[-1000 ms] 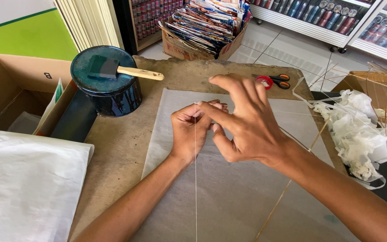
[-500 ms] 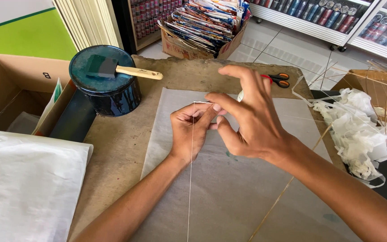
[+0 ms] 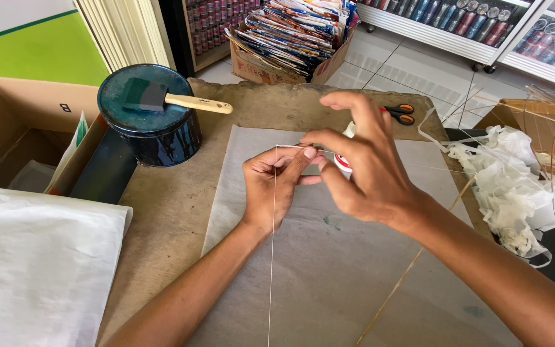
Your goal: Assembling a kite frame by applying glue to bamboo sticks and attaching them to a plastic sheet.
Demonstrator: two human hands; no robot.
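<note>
My left hand [image 3: 277,183] pinches a thin white string [image 3: 271,257] over a grey sheet of paper [image 3: 329,283] on the brown table. The string runs down from its fingers towards me and across to my right hand [image 3: 361,164]. That hand pinches the string's other part with thumb and forefinger, its other fingers spread above. A small white and red spool [image 3: 343,160] shows just behind the right hand's fingers. A thin bamboo stick [image 3: 412,270] lies slanted on the paper under my right forearm.
A dark blue tin [image 3: 152,125] with a foam brush [image 3: 175,97] on its lid stands at the back left. Orange-handled scissors [image 3: 398,114] lie at the far edge. Open cardboard box [image 3: 14,122] left, white sheets [image 3: 33,263] near left, crumpled white scraps [image 3: 515,186] right.
My right hand has moved up and away from the left, drawing the string out sideways. The left hand has stayed in place on the paper.
</note>
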